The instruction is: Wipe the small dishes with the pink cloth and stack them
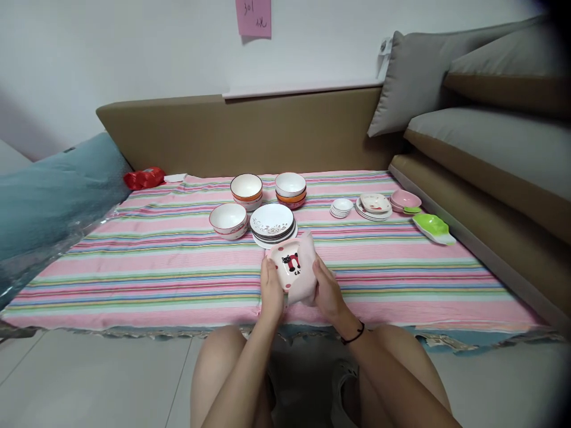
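Between my hands is a small white plate (282,266) with red dots and a black-and-red cat picture. My left hand (272,290) grips its left edge. A pale pink cloth (305,270) covers the plate's right side, and my right hand (329,291) holds the cloth against it. The fingers under the plate are hidden. Just beyond it is a stack of plates (272,220), the top one white with a floral pattern. Stacked bowls stand behind: a red-patterned white bowl (228,220), an orange-rimmed bowl (246,187) and a pale bowl (290,183).
A striped cloth (156,267) covers the low surface. To the right are small white dishes (341,207), stacked plates (373,205), pink bowls (405,200) and a green dish (432,227). A red packet (144,178) lies back left; cushions (495,142) are piled at right.
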{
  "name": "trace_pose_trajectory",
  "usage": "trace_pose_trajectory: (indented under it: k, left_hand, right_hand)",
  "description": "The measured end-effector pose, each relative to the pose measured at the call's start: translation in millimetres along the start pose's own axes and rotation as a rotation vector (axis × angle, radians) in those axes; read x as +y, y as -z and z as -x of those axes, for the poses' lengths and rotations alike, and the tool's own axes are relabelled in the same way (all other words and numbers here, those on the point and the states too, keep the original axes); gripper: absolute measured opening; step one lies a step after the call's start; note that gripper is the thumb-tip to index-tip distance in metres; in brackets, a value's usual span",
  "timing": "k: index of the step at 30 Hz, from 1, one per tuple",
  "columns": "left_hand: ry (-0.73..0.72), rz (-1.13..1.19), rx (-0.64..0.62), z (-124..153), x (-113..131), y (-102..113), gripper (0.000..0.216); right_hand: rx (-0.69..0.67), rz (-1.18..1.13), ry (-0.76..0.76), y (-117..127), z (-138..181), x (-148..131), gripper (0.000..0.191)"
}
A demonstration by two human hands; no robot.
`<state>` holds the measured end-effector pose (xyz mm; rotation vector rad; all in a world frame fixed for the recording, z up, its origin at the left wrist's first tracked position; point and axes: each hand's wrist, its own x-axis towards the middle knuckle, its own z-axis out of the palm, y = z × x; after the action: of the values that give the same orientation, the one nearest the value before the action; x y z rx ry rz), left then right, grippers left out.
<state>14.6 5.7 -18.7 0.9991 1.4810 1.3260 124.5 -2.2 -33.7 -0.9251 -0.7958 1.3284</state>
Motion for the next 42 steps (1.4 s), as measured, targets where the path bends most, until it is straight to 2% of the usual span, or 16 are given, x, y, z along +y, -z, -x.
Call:
trace_pose_trajectory:
  k: [2, 6, 10, 13, 17, 20, 23, 26, 30, 33, 37, 39, 42]
  left_hand:
    - [-0.005, -0.043, -0.043, -3, 3, 3, 0.041]
    - [-0.094, -0.218, -0.263, -7, 8, 6, 0.037]
    - [-0.132, -0.28, -0.429, -6, 9, 9, 0.035]
    - [-0.144, -0.344, -0.437, -4, 11, 12, 0.037]
    - [-0.19, -0.468, -0.38, -2, 14, 15, 0.04]
    - [-0.226, -0.502, -0.387, 0, 14, 15, 0.04]
    - [-0.244, -0.502, -0.368, 3, 14, 14, 0.04]
    - [-0.269, -0.48, -0.328, 4, 14, 12, 0.039]
    - [-0.289, -0.387, -0.21, 4, 12, 7, 0.038]
    - [-0.227, -0.284, -0.115, 1, 6, 1, 0.036]
    - [-0.099, -0.166, -0.059, -5, -3, -6, 0.035]
    - [-0.077, -0.099, -0.083, -6, -5, -8, 0.029]
    - [-0.02, -0.029, -0.228, -3, -4, -9, 0.038]
  right_hand:
    - [0.0, 0.001, -0.013, 0, 0, -3, 0.051]
    - [0.08, -0.009, -0.076, 7, -4, -13, 0.048]
    - [0.008, 0.052, -0.153, 20, -8, -23, 0.039]
    - [-0.075, 0.221, -0.163, 26, -9, -22, 0.039]
    - [-0.114, 0.528, 0.02, 28, -9, -14, 0.026]
    - [-0.044, 0.705, 0.098, 25, -8, -12, 0.019]
    - [0.041, 0.762, 0.122, 21, -7, -13, 0.036]
    - [0.134, 0.649, 0.092, 20, -9, -13, 0.045]
    - [0.195, 0.271, -0.067, 21, -10, -9, 0.039]
    - [0.204, 0.056, -0.156, 16, -8, -8, 0.038]
    - [0.194, -0.133, -0.178, 3, -2, -9, 0.045]
    - [0.166, -0.193, -0.18, -2, 0, -9, 0.049]
    - [0.143, -0.197, -0.172, -2, 1, -10, 0.053]
